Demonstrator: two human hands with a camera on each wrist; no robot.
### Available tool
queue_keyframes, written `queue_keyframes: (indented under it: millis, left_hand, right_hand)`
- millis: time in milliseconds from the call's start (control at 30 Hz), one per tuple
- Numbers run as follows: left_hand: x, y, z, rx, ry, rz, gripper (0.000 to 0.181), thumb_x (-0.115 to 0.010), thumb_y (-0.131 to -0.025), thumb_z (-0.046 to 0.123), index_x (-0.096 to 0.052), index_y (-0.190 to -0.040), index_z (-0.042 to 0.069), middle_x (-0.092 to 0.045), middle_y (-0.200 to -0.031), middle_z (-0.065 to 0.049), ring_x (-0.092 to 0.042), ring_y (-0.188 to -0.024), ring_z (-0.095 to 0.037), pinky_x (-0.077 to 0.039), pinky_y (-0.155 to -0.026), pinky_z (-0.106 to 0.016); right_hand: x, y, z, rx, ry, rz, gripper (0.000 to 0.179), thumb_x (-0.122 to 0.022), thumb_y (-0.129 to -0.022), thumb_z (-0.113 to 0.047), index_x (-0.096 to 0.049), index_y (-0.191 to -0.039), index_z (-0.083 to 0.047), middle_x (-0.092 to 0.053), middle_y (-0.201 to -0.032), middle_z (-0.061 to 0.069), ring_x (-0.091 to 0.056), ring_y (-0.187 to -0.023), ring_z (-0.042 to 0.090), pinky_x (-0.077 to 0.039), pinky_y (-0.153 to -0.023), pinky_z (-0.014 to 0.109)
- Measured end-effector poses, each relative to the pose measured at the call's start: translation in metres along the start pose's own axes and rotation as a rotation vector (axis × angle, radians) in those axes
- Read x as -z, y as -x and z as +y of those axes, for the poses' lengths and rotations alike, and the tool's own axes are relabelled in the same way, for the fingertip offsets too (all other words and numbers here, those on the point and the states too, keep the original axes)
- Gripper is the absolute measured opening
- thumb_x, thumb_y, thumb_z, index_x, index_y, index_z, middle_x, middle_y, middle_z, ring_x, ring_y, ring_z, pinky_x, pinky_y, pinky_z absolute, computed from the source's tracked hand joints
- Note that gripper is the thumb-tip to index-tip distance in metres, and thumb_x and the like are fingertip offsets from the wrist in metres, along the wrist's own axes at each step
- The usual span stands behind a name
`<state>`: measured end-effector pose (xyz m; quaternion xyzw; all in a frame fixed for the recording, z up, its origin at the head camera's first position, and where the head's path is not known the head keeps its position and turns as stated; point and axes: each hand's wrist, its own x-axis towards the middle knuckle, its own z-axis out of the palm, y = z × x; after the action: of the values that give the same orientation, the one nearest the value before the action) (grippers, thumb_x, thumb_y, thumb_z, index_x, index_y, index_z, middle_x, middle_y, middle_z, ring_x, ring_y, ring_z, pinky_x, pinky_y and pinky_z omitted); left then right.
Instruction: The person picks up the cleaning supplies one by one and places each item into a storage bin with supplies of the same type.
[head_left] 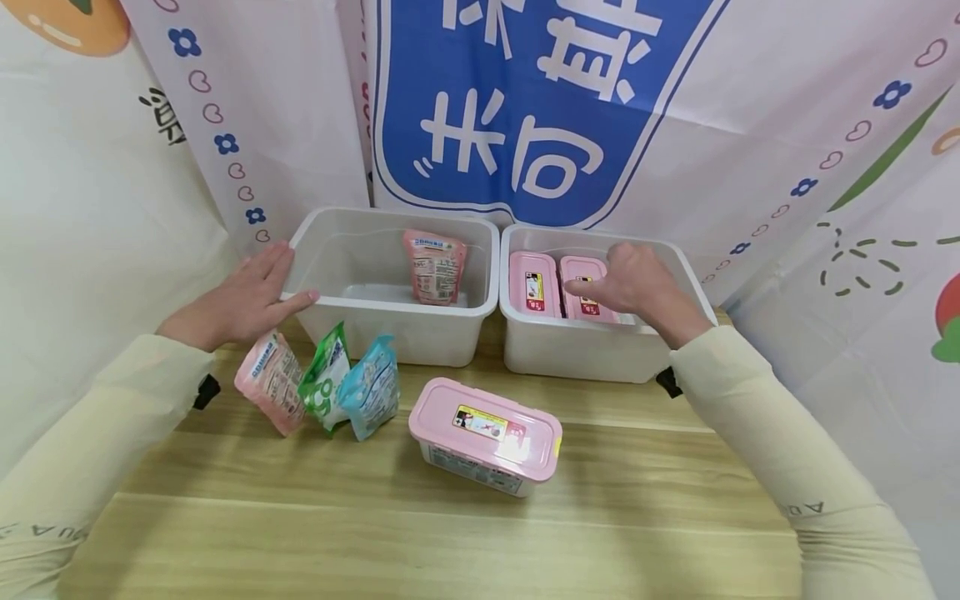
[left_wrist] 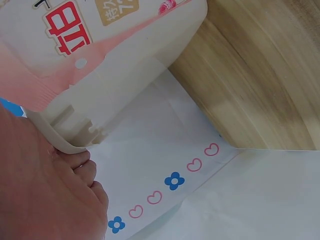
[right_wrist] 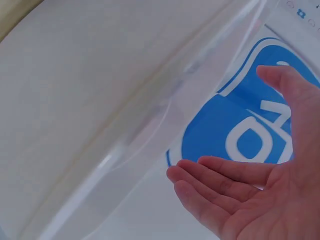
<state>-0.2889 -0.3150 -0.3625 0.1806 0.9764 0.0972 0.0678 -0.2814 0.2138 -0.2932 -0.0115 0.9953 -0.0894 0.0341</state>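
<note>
Left hand [head_left: 238, 302] rests, thumb spread, without gripping on the left light-grey plastic bin [head_left: 397, 333]'s corner, right hand [head_left: 636, 283] relaxed, empty, over two pink-lidded rectangular plastic boxes [head_left: 534, 285] inside the right light-grey plastic bin [head_left: 577, 354], best raised straight up to avoid snagging them.

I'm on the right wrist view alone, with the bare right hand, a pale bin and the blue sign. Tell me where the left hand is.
Observer: The head view shows the left hand touching the left end of the left bin, at its rim.

Operator: Then report what sits in front of that bin.

Observer: A pink pouch, a green pouch and a blue pouch sit in a row on the table there.
</note>
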Motion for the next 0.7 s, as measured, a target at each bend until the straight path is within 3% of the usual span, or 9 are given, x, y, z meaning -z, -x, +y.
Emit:
queue_keyframes:
  millis: [100,267,500,700]
  left_hand:
    - [0.000,0.000,0.000,0.003,0.001,-0.003,0.097,-0.037,-0.110,0.058,0.007,-0.164,-0.010,0.015,-0.173,-0.031,0.007,-0.162,-0.051,-0.002,-0.129,-0.071]
    - [-0.001,0.000,-0.001,-0.002,-0.004,0.007,0.097,-0.037,-0.110,0.058,0.006,-0.163,-0.010,0.013,-0.172,-0.032,0.007,-0.162,-0.052,-0.002,-0.129,-0.072]
    - [-0.001,0.000,-0.001,0.007,0.008,0.001,0.098,-0.035,-0.110,0.060,0.007,-0.164,-0.010,0.015,-0.173,-0.031,0.008,-0.162,-0.050,-0.001,-0.129,-0.071]
    - [0.000,0.001,-0.001,0.009,0.017,-0.005,0.098,-0.035,-0.110,0.061,0.008,-0.164,-0.009,0.016,-0.173,-0.030,0.009,-0.162,-0.050,0.001,-0.129,-0.071]
  right_hand:
    - [0.004,0.007,-0.003,0.041,-0.015,0.016,0.066,-0.073,-0.087,-0.064,-0.061,-0.100,-0.001,-0.054,-0.080,0.011,-0.056,-0.071,0.027,-0.042,-0.057,0.032]
    - [0.008,0.018,-0.008,0.123,-0.024,0.052,0.061,-0.075,-0.086,-0.061,-0.065,-0.096,-0.002,-0.059,-0.079,0.012,-0.057,-0.071,0.027,-0.043,-0.057,0.032]
    - [0.015,0.036,-0.017,0.178,-0.016,0.045,0.072,-0.076,-0.084,-0.065,-0.069,-0.117,-0.001,-0.072,-0.097,0.014,-0.062,-0.086,0.028,-0.050,-0.065,0.033]
    - [0.017,0.050,-0.025,0.246,0.020,0.038,0.068,-0.076,-0.085,-0.065,-0.070,-0.115,-0.004,-0.073,-0.091,0.010,-0.063,-0.082,0.025,-0.050,-0.064,0.032]
